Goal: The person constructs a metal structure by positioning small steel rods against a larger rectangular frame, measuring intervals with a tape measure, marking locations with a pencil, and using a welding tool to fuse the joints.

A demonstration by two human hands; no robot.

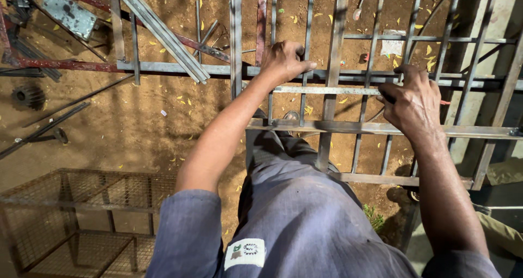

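Looking straight down over a grey-blue shirt, we see both bare hands out on a steel grille frame (381, 128) that lies flat above the dirt ground (136, 125). Left hand (283, 61) is up at the far side, fingers curled down and closed over the grille's long crossbar, thumb pointing right along a thin flat steel strip (327, 90) that lies across the upright bars. Right hand (414, 103) sits at the other end of that same strip, fingers bent and closed around it, knuckles up, with something small and dark just peeking out under the thumb; what it is cannot be made out. So the strip runs between the two hands, resting on top of the grille's bars, just this side of the long crossbar and beyond the wider flat rail nearer the body. Off to the left, a bundle of angle-iron lengths (160, 30) lies slanted over the grille's corner, with red-painted bars crossing beneath it. Further left, a dark toothed wheel (27, 95) sits on the dirt, well apart from the hands. Bottom left, a wire-mesh cage (81, 212) stands on the ground beside the person's left sleeve. Yellow leaves are scattered across the soil.
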